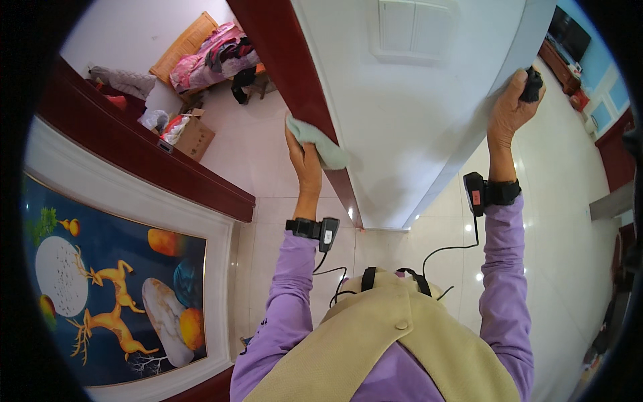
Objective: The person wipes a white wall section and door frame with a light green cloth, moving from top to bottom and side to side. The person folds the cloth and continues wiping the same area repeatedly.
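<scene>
My left hand (304, 161) holds a folded pale green cloth (321, 145) against the dark red door frame (294, 75), at the edge of a white wall (392, 130). On the wall's other side, my right hand (512, 108) is closed around a bunched black item (532, 85), perhaps a cloth, beside the pale corner edge. A white double wall switch (414, 27) sits on the wall face between my hands. Black devices with cables are strapped to both wrists.
Through the doorway at left are a bed (213, 60), a stool and a cardboard box (196, 135). A framed deer picture (120, 296) hangs at lower left. At far right, a television (569, 32) stands on a wooden cabinet (558, 68). Pale glossy tiles cover the floor.
</scene>
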`<action>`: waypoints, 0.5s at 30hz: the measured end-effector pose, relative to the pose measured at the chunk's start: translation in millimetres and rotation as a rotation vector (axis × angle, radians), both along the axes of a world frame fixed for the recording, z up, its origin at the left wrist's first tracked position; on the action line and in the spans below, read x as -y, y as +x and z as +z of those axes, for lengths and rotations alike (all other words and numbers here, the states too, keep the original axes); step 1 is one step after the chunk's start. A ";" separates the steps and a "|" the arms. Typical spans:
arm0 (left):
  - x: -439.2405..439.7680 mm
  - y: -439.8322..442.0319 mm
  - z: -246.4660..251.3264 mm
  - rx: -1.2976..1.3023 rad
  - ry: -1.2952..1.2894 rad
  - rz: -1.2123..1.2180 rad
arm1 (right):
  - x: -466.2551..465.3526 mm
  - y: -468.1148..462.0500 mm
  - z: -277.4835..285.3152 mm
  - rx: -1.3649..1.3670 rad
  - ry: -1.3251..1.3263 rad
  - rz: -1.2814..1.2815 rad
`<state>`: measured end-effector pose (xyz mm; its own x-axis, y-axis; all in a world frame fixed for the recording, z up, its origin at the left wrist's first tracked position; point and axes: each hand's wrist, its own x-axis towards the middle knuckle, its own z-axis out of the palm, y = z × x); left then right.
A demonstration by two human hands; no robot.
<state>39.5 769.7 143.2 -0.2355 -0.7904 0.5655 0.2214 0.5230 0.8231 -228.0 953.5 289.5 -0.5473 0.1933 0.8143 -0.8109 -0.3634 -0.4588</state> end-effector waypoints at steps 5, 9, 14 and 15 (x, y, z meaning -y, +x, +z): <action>-22.8 9.3 -95.3 0.118 0.243 0.039 | 0.7 -2.1 -2.3 0.014 -0.008 0.021; -29.1 10.8 -149.9 0.204 0.275 0.108 | 1.7 0.9 0.0 0.022 -0.010 -0.017; -43.8 6.7 -191.4 0.261 0.361 0.180 | 0.2 3.2 3.3 0.005 0.025 -0.130; -43.4 6.8 -196.5 0.300 0.398 0.197 | 0.2 3.6 3.6 0.013 0.020 -0.104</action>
<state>46.2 813.0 -53.3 -0.1659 -0.9757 0.1434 -0.1255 0.1651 0.9783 -224.4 953.3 293.1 -0.5360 0.2334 0.8113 -0.8375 -0.2682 -0.4761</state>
